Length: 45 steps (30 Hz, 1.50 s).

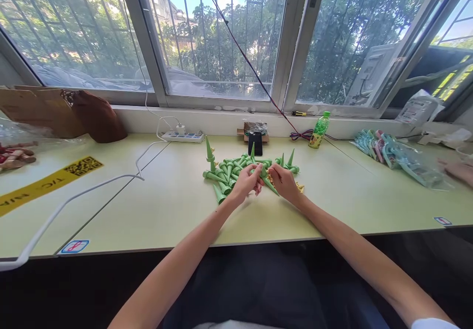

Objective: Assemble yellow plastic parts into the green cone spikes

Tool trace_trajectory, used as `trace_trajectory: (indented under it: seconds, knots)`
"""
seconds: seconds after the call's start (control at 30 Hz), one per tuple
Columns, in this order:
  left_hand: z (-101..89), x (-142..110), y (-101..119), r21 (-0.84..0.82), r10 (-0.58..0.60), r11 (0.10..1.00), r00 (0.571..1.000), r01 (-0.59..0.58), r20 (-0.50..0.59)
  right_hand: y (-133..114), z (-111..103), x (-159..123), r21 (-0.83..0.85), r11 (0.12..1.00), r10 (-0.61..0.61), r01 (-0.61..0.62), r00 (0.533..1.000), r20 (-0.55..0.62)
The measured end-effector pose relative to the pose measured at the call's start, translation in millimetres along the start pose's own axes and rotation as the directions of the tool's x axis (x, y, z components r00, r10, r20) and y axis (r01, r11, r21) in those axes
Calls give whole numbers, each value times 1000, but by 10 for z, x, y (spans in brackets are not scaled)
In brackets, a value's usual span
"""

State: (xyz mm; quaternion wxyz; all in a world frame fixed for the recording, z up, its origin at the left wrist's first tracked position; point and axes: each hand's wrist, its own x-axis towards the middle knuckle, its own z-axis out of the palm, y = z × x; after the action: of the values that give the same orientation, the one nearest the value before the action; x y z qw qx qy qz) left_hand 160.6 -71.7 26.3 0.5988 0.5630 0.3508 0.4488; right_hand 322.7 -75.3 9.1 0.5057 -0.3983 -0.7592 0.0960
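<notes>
Just above the table, my left hand [247, 182] is closed on a green plastic cone [271, 186], whose tip slants down to the right. Close beside it, my right hand [284, 183] is pinched; whatever its fingertips hold is hidden or too small to make out. Behind and left of my hands lies a pile of similar green cones [221, 174], some on their sides. One green spike [210, 154] stands upright at the pile's left. Small yellow pieces [300, 188] lie on the table, partly covered by my right hand.
Behind the pile are a black phone [255, 144] and a small cardboard box [241, 133]. A green bottle [320, 131] stands back right. Bagged pastel items [391, 151] lie right, near another person's hand [460, 170]. A white cable [111, 179] crosses left from a power strip [188, 137].
</notes>
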Motion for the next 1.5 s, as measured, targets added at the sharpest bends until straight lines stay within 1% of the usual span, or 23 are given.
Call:
trace_trajectory:
  seconds: [0.2, 0.27, 0.37, 0.47, 0.57, 0.67, 0.8, 1.0, 1.13, 1.23, 1.3, 1.33, 1.4, 1.5]
  knots:
    - [-20, -11, -1, 8, 25, 1000, 1000, -25, 2, 20, -2, -5, -12, 999, 36, -36, 999, 5]
    - [-25, -10, -19, 21, 50, 999, 999, -50, 3, 31, 0, -7, -19, 998, 61, -61, 998, 7]
    - [-36, -6, -58, 83, 134, 988, 991, -133, -11, 44, 7, -5, -32, 996, 87, -86, 996, 2]
    - [-41, -15, -75, 204, 237, 952, 971, -229, -14, 49, 12, 0, -40, 995, 90, -90, 996, -7]
    - [-34, -36, -58, 338, 322, 893, 947, -298, -18, 49, 11, 3, -34, 995, 92, -92, 996, -6]
    - [-26, -50, -41, 454, 409, 817, 912, -355, -22, 41, 5, 2, -21, 996, 85, -85, 996, -9]
    - [-28, -46, -57, 573, 497, 711, 868, -407, 0, 19, -3, -1, -8, 996, 87, -87, 996, 4]
    - [-32, -42, -109, 666, 583, 586, 811, -461, 48, 14, -5, -1, -5, 996, 93, -93, 996, 6]
    - [-44, -55, -118, 708, 633, 480, 763, -518, 129, 15, 8, -7, 18, 995, 103, -103, 995, 11]
    - [-58, -58, -119, 735, 645, 410, 741, -540, 186, 19, 31, -13, 66, 989, 129, -131, 991, 26]
    - [-58, -51, -124, 731, 646, 410, 739, -546, 190, 29, 50, -14, 113, 981, 156, -159, 987, 30]
    - [-54, -45, -126, 718, 646, 428, 741, -548, 181, 36, 60, -13, 140, 975, 171, -174, 985, 30]
    - [-35, -31, -126, 679, 644, 488, 751, -549, 144, 51, 75, -10, 196, 960, 200, -201, 979, 26]
    - [4, -16, -110, 604, 607, 606, 791, -517, 69, 75, 90, -3, 267, 934, 240, -237, 971, 20]
